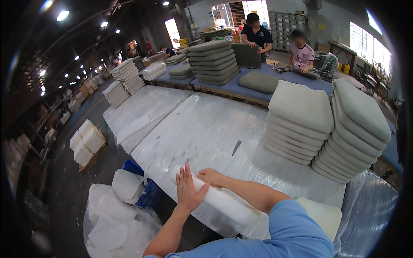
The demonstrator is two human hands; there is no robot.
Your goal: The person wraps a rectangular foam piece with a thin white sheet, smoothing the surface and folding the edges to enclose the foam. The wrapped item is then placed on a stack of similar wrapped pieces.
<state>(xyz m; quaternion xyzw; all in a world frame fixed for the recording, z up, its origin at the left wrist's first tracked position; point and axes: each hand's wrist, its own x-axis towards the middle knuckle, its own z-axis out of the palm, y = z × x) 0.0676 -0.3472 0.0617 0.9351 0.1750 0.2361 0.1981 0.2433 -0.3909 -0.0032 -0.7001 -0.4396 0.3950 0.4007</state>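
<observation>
A thick white roll of soft sheet material [230, 207] lies slantwise along the near edge of a plastic-covered table [202, 124]. My left hand [189, 189] presses flat against the roll's far left end, its fingers stretched out. On the other side of that end, my right hand [211, 177] is closed with its fingers curled against the roll; their tips are hidden. A pale cushion [322, 215] is partly visible beside my right upper arm. Farther out on the plastic lies a small dark flat strip [236, 147].
Two tall stacks of pale grey cushions [299, 116] stand on the right. Left of the table, a blue crate [150, 193] and a clear bag [107, 223] hold white pieces. Across a blue-topped table [172, 77], a person in dark clothes [257, 36] and another in pink [302, 53] handle cushions.
</observation>
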